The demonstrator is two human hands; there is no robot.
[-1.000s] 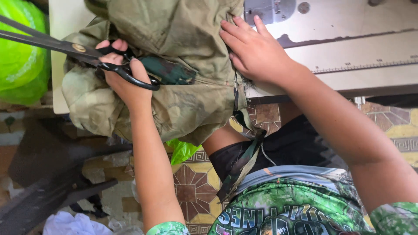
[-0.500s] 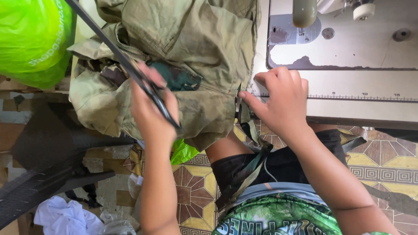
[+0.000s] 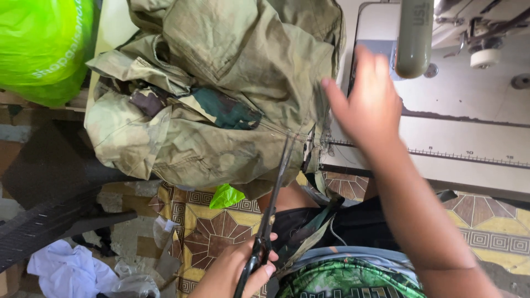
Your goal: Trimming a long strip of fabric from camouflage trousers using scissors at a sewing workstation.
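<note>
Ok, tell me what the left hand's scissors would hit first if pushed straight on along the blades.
The left hand holds the scissors pointing up the frame. Their tips already seem to meet the hem of the olive camouflage garment, so that cloth likely comes first, though depth is unclear.

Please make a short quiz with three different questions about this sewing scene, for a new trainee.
1. True or false: the left hand holds the long dark metal scissors.
2. The scissor blades point toward: A) the crumpled olive camouflage fabric garment; B) the bright green plastic bag; C) the white cloth on the floor.
3. Fill in: the right hand is raised over the white ______ machine bed.

Key: 1 true; 2 A; 3 sewing.
</note>
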